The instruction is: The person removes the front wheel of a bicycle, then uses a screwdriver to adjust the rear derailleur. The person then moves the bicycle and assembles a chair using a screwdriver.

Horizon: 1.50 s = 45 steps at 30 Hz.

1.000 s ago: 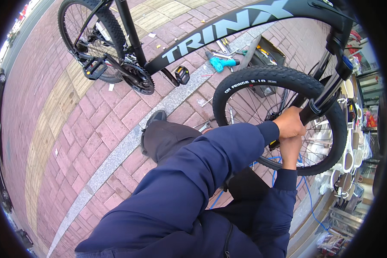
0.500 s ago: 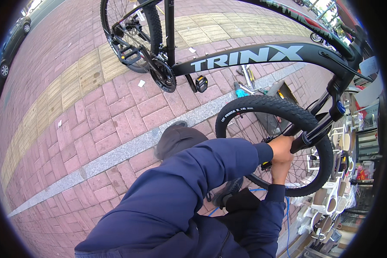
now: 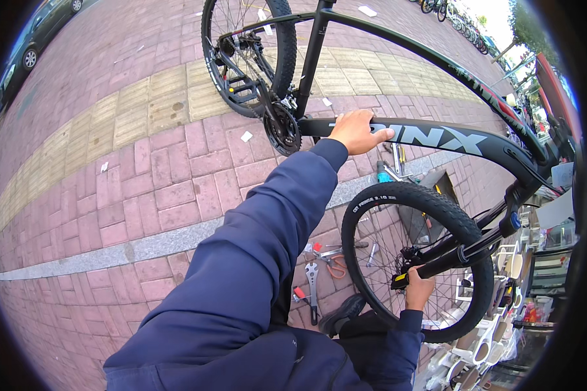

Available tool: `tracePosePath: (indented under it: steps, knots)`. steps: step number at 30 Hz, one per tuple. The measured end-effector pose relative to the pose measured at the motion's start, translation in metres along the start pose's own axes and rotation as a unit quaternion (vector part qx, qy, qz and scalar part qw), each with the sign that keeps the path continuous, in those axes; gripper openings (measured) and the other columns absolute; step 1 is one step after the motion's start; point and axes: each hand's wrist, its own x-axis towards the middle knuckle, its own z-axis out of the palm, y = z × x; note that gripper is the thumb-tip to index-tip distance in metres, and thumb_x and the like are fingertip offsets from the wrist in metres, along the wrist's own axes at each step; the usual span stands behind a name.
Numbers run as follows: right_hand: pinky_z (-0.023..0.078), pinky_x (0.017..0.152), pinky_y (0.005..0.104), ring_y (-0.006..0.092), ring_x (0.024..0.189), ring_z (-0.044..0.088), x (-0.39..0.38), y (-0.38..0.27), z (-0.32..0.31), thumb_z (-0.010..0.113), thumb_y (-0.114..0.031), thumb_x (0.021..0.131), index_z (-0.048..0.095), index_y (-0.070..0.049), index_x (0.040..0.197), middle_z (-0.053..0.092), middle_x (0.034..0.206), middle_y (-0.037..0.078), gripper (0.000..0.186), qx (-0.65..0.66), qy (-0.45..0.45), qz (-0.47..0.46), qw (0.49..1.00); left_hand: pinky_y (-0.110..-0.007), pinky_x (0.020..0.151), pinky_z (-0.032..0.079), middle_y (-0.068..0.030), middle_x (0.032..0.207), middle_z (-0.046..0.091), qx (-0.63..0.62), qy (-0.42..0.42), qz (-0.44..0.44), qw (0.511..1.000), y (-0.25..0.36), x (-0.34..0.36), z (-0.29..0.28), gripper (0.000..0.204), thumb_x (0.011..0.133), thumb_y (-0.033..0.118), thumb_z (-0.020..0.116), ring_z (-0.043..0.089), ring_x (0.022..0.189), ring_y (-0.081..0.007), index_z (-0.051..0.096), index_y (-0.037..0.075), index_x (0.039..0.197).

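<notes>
A black mountain bike leans across the view. My left hand [image 3: 359, 132] lies over its thick down tube [image 3: 430, 137], fingers curled across the far side and the thumb stretched along the top. Lower down, my right hand [image 3: 419, 290] is closed around the bottom end of the fork leg [image 3: 442, 264], by the hub of the front wheel [image 3: 398, 194]. Some of its fingers are hidden behind the fork and spokes. The crank and chainring [image 3: 283, 127] sit left of my left hand, and the rear wheel [image 3: 284, 49] is beyond.
On the paving near my shoe [image 3: 343, 314] lie a wrench [image 3: 312, 287], orange-handled pliers [image 3: 336, 266] and red-handled tools. Behind the front wheel are a dark tool tray [image 3: 414, 225] and a teal tool [image 3: 383, 172]. White-framed items [image 3: 482, 348] crowd the right; a car [image 3: 32, 49] stands far left.
My left hand has left the fork, beside my right hand, and moved up and left onto the down tube. The right hand stays at the fork end. The view has shifted, showing tools by my shoe.
</notes>
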Motion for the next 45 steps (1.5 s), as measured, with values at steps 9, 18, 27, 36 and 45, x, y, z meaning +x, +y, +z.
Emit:
tracePosePath:
  steps: [9,18,27,36,45]
  knots:
    - [0.049,0.073,0.0281,0.012,0.075,0.059,-0.005,0.002,-0.022,0.068,-0.001,0.08,0.063,-0.003,0.083,0.063,0.081,0.002,0.006,-0.006,-0.043,0.009,0.999,-0.041,0.082,0.051,-0.0202,0.093,0.07,-0.094,-0.111,-0.006,0.989,-0.02,0.02,-0.004,0.081,0.068,0.074,0.076,0.067,0.092,-0.0337,0.071,-0.001,0.098]
    - [0.05,0.077,0.0307,0.014,0.079,0.063,-0.019,-0.005,-0.022,0.071,-0.003,0.08,0.065,-0.002,0.085,0.066,0.082,0.005,0.008,-0.003,-0.023,-0.01,1.0,-0.033,0.076,0.053,-0.0148,0.091,0.071,-0.142,-0.181,-0.048,0.972,-0.022,0.019,-0.032,0.071,0.069,0.057,0.085,0.067,0.084,-0.0231,0.07,-0.004,0.102]
    - [0.051,0.069,0.0309,0.0137,0.07,0.064,-0.013,-0.019,-0.014,0.076,-0.014,0.079,0.066,-0.001,0.082,0.067,0.075,0.005,0.017,-0.07,-0.04,0.009,0.997,-0.041,0.093,0.05,-0.0252,0.111,0.07,-0.087,-0.042,0.039,0.995,-0.033,0.006,-0.014,0.08,0.082,0.068,0.068,0.067,0.104,-0.0354,0.068,-0.004,0.118]
    - [0.051,0.07,0.0304,0.0153,0.074,0.067,0.009,0.011,-0.023,0.079,-0.022,0.081,0.066,-0.001,0.089,0.07,0.079,0.007,0.025,-0.047,0.019,0.027,0.998,-0.036,0.096,0.047,-0.0178,0.115,0.07,0.001,-0.071,0.109,0.992,-0.017,0.021,0.01,0.068,0.094,0.059,0.06,0.065,0.107,-0.028,0.063,0.001,0.129]
    - [0.052,0.075,0.0376,0.0295,0.08,0.07,0.015,0.03,-0.036,0.078,-0.027,0.084,0.065,0.0,0.099,0.072,0.086,0.016,0.033,-0.217,0.007,0.023,0.976,-0.026,0.057,0.036,0.0043,0.077,0.056,-0.132,-0.116,-0.08,0.981,-0.005,0.022,0.019,0.04,0.097,0.034,0.064,0.044,0.066,-0.0066,0.065,0.004,0.124]
